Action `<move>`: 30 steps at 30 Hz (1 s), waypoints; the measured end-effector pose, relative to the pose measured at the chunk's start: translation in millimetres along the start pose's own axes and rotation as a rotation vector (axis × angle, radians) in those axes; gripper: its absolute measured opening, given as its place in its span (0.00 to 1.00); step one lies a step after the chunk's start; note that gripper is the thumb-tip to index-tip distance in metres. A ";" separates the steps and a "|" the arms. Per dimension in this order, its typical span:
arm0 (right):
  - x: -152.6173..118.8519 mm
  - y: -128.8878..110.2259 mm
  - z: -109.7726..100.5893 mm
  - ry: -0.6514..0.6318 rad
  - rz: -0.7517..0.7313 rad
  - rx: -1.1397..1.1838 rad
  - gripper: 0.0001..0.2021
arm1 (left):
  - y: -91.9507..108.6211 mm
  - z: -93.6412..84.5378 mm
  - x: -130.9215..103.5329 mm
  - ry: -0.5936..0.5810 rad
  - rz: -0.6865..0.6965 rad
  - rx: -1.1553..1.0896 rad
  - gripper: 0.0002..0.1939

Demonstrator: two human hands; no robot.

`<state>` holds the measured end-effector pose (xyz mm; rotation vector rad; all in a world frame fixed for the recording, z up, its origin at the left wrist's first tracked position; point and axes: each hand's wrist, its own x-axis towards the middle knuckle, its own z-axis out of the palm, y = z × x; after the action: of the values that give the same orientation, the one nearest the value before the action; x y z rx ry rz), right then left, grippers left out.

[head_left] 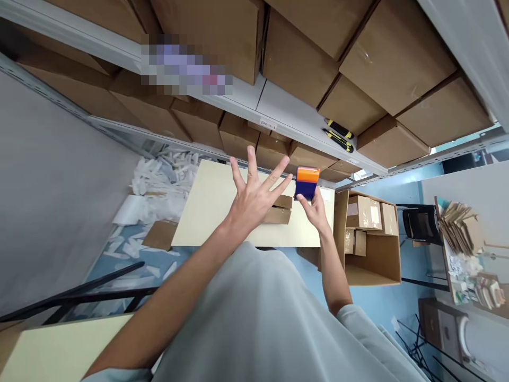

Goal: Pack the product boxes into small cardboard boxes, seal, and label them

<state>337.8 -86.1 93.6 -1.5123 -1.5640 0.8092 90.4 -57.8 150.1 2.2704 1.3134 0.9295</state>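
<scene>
My left hand [254,200] is raised over the pale table [199,212], palm down, with its fingers spread and nothing in it. Beyond it to the right, my right hand [315,209] grips a small orange and dark blue item [307,183] by its lower end, thumb on the near face. A small brown cardboard box [277,215] lies on the table between the two hands, partly hidden behind my left hand.
Overhead runs a shelf [286,103] with cardboard boxes and two yellow-black cutters [339,135]. Right of the table stands a large open carton [371,265] holding smaller boxes. White packing scraps [155,178] are heaped at the left.
</scene>
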 end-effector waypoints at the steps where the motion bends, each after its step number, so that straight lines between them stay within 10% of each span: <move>1: -8.1 2.8 -0.4 -0.005 -0.001 -0.050 0.32 | 1.5 1.1 -2.2 0.016 -0.002 -0.006 0.30; 9: -59.9 14.7 -18.0 -0.186 -0.083 -0.400 0.30 | -4.1 9.2 -24.2 0.073 -0.081 -0.131 0.23; 21: -66.7 8.0 -33.3 -0.292 -0.271 -0.499 0.23 | -16.7 19.9 -26.9 -0.014 -0.060 -0.226 0.16; 30: -69.5 4.1 -4.7 -0.461 0.020 -0.485 0.34 | -35.1 46.5 -80.3 -0.102 -0.339 -0.286 0.14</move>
<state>341.6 -155.2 84.6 -1.7612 -2.2107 0.8730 72.3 -108.5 66.7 1.7875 1.3667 0.8101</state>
